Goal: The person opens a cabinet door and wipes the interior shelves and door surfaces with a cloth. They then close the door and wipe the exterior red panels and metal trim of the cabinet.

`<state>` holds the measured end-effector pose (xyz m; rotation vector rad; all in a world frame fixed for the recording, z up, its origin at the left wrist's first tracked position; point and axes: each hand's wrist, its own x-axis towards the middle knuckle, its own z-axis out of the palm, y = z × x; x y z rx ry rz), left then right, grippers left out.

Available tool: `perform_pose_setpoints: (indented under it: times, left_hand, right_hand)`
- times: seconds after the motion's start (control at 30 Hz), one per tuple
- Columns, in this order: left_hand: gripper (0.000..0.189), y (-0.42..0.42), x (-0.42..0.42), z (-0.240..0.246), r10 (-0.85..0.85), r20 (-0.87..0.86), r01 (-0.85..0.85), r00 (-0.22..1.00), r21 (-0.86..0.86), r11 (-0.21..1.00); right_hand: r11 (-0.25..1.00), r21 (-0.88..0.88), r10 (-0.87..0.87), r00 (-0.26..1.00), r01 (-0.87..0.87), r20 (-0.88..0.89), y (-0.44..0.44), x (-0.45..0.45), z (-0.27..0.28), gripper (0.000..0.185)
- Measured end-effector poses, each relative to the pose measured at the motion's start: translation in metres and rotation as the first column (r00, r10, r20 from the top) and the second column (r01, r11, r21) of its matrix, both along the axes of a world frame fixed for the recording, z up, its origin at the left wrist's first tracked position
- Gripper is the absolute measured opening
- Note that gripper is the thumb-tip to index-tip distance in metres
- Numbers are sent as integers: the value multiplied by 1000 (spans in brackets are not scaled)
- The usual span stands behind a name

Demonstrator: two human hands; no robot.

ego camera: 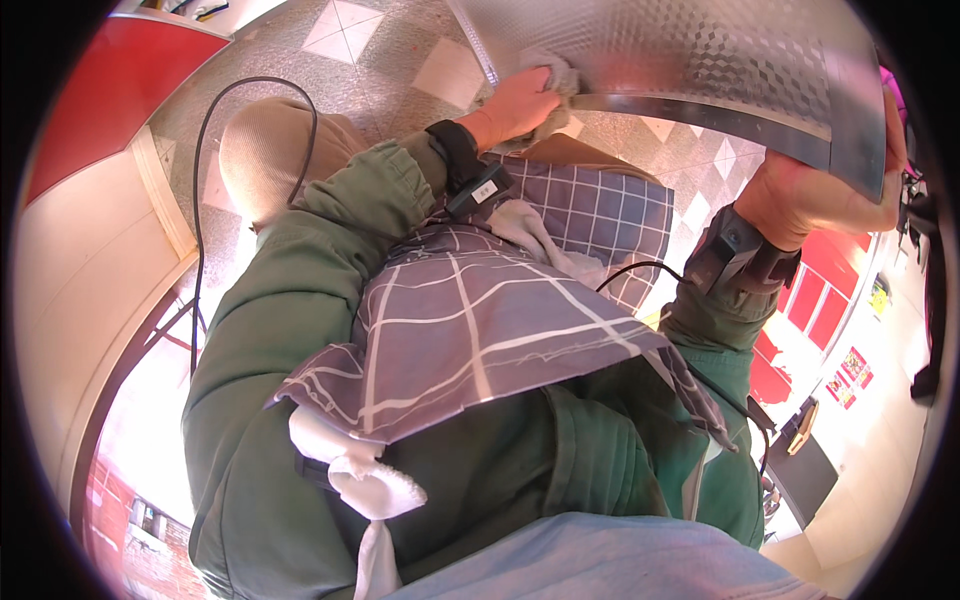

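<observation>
My left hand (517,106) grips a crumpled grey cloth (556,88), pressed close to the lower left edge of a shiny metal panel (675,56). A cube-like pattern covers the panel, and a plain strip runs along its border. My right hand (817,191) holds the panel's near right corner, with the fingers partly hidden behind it. The panel is tilted above the floor in front of me, and its far side runs out of view. Below my hands lies my checked apron (480,322), with a light cloth (525,229) tucked at its front.
A black wrist device (480,187) with a loose cable (199,225) is on my left arm; another device (724,244) sits on my right wrist. Patterned tiles cover the floor (450,71). A red-and-cream panel (120,97) stands at left. Red cabinet doors (814,300) are at right.
</observation>
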<state>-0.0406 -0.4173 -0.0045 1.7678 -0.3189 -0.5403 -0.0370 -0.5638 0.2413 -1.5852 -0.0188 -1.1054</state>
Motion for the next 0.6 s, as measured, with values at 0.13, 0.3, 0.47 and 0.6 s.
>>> perform_pose_setpoints:
  times: [0.13, 0.3, 0.47, 0.6]
  left_hand:
    - [20, -1, 0, 45, -46, 158, 94, 986, -313, 945]
    - [21, 14, -13, -11, -41, 453, 122, 891, -153, 981]
    - [20, 16, -20, -138, 22, 270, -22, 963, -2, 1000]
    - [29, 20, -5, -187, -153, -18, 153, 988, 268, 951]
  right_hand:
    - [992, 111, 65, 998, -63, -14, 0, -3, 4, 47]
    - [984, 167, 54, 998, -58, 29, 7, -9, 5, 48]
    - [893, -401, -195, 978, 206, 67, 6, -21, 3, 42]
    - [541, -696, -409, 871, 472, 274, 10, -30, 5, 39]
